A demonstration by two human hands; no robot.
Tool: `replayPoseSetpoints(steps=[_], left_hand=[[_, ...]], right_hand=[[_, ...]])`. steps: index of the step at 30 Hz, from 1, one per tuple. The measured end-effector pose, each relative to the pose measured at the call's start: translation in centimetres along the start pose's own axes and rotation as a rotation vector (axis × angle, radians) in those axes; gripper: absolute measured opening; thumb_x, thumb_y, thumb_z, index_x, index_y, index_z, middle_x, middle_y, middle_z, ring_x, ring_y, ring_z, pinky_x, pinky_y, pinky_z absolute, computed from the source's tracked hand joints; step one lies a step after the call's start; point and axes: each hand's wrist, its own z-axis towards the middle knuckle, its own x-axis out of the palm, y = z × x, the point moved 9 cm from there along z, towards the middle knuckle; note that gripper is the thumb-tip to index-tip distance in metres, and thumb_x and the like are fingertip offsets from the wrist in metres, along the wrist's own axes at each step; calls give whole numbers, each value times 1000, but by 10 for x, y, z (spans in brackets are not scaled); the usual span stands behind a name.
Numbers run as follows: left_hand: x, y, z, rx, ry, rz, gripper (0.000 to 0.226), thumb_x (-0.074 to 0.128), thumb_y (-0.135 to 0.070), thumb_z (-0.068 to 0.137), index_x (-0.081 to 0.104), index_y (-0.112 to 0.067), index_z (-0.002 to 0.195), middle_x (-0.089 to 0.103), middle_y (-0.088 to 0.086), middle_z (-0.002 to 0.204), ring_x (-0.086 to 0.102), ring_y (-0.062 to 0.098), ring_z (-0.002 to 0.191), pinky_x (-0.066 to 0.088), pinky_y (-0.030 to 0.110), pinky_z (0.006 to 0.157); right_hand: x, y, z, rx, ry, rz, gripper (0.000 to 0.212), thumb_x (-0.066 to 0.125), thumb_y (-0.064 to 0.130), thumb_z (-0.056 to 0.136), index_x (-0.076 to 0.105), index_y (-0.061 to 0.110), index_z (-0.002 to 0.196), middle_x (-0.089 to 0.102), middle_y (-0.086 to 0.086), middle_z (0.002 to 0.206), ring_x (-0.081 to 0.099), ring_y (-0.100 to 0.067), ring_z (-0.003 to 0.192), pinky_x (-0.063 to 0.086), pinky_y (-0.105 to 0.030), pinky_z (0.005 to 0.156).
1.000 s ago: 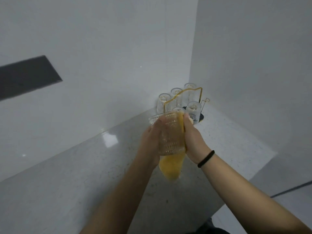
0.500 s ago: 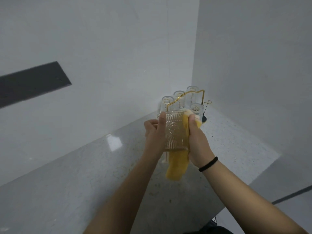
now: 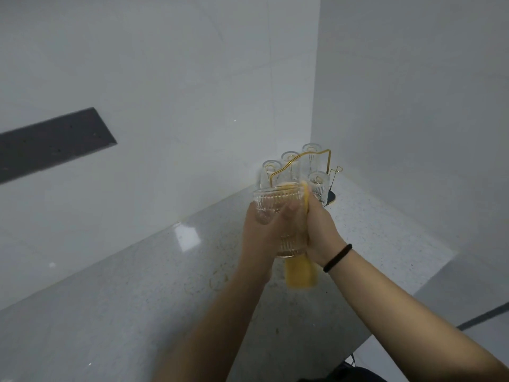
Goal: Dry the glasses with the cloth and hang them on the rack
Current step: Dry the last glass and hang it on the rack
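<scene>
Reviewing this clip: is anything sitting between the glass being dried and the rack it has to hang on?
Nothing visible stands on the counter between them. The glass is held up in both hands with the yellow cloth, right in front of the rack. Four glasses already hang there; a bare peg shows at its right.

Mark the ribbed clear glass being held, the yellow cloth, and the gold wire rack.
ribbed clear glass [image 3: 278, 198], head view, upper wall below rim
yellow cloth [image 3: 300, 274], head view, hanging tail
gold wire rack [image 3: 316, 151], head view, top handle bar
</scene>
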Motion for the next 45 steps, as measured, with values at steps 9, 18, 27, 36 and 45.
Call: replayPoseSetpoints(steps=[9,18,27,36,45], left_hand=[[-4,0,6,-93,15,-69,54,63,-51,76,68,-11,112,72,16,107,70,34,98,58,51,82],[-10,8,10,-54,69,-149,44,56,-55,84,74,-21,105,72,15,109,69,34,103,56,49,85],[-19,5,13,36,-155,224,51,32,-53,96,57,-9,96,67,14,95,66,20,86,56,46,75],[-3,8,7,4,-47,-42,60,75,-57,73,65,-15,114,73,7,104,72,19,94,60,31,72],[-14,7,14,-66,-70,-143,62,63,-58,79,66,-9,116,72,14,110,70,29,102,57,42,85]], right_hand=[[6,10,-6,-172,14,-166,54,27,58,92,72,30,87,74,-1,90,69,-20,91,54,-39,80],[13,-11,-3,-201,136,-114,60,32,69,84,58,27,119,68,3,112,63,-15,106,53,-33,87],[-14,-8,6,-40,-141,-140,51,32,60,89,61,22,106,71,-5,99,67,-23,90,55,-40,82],[4,11,-1,-289,-60,-263,45,29,59,90,61,32,105,68,0,105,63,-19,99,53,-42,86],[13,-9,-11,-256,57,-441,70,20,79,75,52,35,119,63,11,114,58,-11,108,48,-33,92]])
